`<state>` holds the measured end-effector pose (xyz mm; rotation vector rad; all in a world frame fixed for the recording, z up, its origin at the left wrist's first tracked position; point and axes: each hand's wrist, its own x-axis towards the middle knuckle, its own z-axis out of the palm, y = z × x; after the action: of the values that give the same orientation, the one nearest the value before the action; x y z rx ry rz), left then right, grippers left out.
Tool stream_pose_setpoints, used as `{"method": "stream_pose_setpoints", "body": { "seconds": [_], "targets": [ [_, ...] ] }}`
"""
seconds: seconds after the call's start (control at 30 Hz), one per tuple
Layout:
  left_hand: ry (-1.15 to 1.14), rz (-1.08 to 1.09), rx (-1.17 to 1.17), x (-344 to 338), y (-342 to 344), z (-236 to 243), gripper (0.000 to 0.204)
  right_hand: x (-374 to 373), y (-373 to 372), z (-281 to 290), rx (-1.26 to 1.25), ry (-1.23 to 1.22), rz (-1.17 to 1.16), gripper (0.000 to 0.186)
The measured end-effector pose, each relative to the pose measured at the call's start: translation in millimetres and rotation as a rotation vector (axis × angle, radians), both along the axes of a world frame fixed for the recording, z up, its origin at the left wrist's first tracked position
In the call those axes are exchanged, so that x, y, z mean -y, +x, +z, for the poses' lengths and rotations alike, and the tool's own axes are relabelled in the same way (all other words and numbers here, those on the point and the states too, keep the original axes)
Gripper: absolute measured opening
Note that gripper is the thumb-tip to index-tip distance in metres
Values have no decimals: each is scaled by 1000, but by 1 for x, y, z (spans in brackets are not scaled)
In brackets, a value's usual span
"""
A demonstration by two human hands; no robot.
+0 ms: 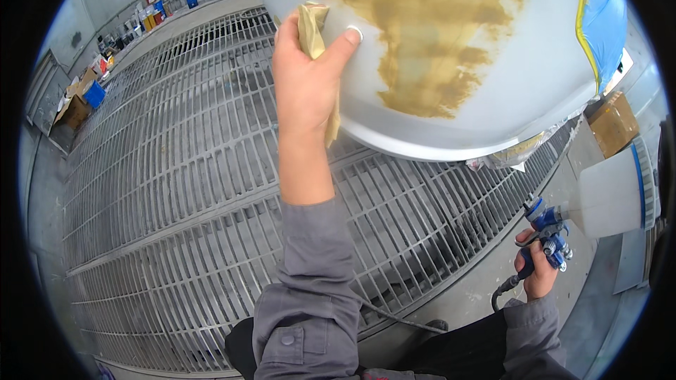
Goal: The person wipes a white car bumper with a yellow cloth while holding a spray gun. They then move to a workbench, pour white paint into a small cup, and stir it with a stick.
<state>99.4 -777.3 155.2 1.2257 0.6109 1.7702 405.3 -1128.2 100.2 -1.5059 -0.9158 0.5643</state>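
Reaching up and forward, the left hand is extending from a grey sleeve, the forearm running almost straight up the middle of the view. Its fingers are closing around a folded tan cloth, the thumb pressing flat against the pale surface of a curved white body panel — the cloth is lying pinched between palm and panel, one corner hanging below the hand. The panel is filling the upper right of the view, carrying a broad olive-yellow patch just right of the thumb, and a blue masking sheet edged with yellow tape is covering its far right side.

Low on the right, the right hand is gripping the handle of a blue spray gun with a white cup — held well apart from the panel, a hose trailing from its base toward the body.

A grey metal floor grating is spreading beneath everything. Cans and bottles are standing along the far wall, with cardboard boxes at left and another box at right.
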Motion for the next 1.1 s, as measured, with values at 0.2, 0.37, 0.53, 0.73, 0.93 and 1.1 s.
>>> {"method": "stream_pose_setpoints", "body": {
  "seconds": [0.2,0.37,0.53,0.73,0.93,1.1],
  "targets": [
    [103,148,192,-22,32,-18,42,7,1,1,5,19,-5,52],
    [163,333,24,-7,39,-14,44,-19,-47,44,47,67,-2,37],
    [322,439,-107,-4,35,-22,52,-76,-101,82,85,95,62,29],
    [390,365,99,-23,43,-49,44,-137,-173,112,186,78,161,28],
    [385,380,110,-29,44,-49,46,-165,-196,119,341,21,142,27],
    [398,430,68,-30,38,-47,47,-181,-208,118,380,15,101,19]
  ]
}}
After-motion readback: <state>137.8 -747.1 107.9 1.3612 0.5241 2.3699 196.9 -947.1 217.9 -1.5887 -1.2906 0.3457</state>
